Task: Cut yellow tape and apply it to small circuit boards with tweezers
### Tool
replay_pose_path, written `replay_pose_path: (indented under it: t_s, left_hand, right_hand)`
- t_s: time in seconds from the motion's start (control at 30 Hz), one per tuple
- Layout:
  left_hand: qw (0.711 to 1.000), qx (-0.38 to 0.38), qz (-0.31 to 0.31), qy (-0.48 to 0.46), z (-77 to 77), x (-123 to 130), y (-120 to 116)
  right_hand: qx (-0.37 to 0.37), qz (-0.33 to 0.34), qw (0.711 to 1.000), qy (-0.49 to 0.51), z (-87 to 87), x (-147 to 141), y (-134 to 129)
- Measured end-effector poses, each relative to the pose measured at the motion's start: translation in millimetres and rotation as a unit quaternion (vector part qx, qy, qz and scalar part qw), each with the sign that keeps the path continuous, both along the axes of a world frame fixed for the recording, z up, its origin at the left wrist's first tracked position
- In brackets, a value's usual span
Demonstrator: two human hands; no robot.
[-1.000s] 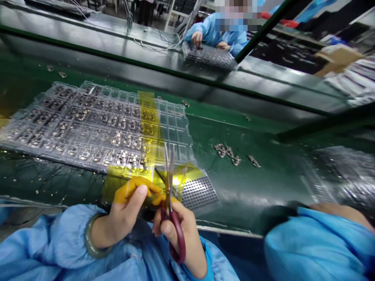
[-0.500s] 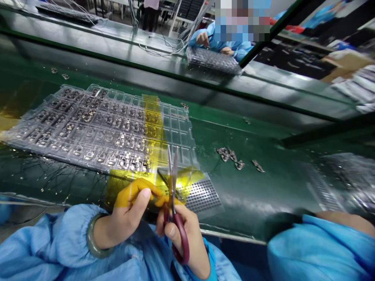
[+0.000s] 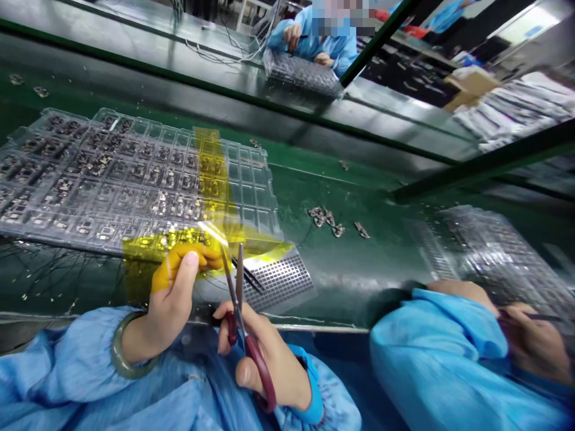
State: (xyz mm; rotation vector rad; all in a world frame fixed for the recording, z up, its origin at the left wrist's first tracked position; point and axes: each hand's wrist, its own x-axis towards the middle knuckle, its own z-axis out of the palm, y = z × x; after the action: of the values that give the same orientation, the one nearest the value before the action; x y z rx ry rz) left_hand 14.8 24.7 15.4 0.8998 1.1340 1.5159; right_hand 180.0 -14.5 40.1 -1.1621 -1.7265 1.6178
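Observation:
My left hand (image 3: 175, 293) pinches a sheet of yellow see-through film (image 3: 260, 246), which covers its fingertips and stretches right, over the tray's front edge. In my right hand (image 3: 278, 362) are scissors (image 3: 237, 299) with dark red handles, their blades pointing up and slightly apart near the film; whether they touch it I cannot tell. Behind both hands lies a clear plastic tray (image 3: 251, 194) with small circuit boards in many pockets. A yellow strip (image 3: 208, 140) crosses its right part. Beside the scissors, dark tweezers (image 3: 254, 279) rest on a sheet of small dark squares (image 3: 290, 275).
Several loose circuit boards (image 3: 318, 216) lie on the green bench right of the tray. At the right, a co-worker's sleeve (image 3: 431, 353) and hand (image 3: 539, 341) are near another clear tray (image 3: 494, 251). A green beam (image 3: 489, 164) slants above. Across the bench, another person handles a tray (image 3: 300, 75).
The view has swung right, so the tray and bench slide left. My hands have drawn apart, the left one lifting the film. The scissor blades have spread a little. The co-worker's hand has come into view.

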Motion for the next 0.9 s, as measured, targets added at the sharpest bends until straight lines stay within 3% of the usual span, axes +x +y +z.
replay_pose_path:
  t_s: [0.37,0.9]
  left_hand:
    - [1.0,-0.019,-0.006,0.002,-7.5,2,-3]
    - [1.0,-0.008,-0.006,0.01,-6.0,1,-1]
  right_hand:
    - [-0.002,-0.017,1.0,0.022,-4.7,-19,6]
    - [-0.022,-0.038,0.999,0.015,-2.1,-21,7]
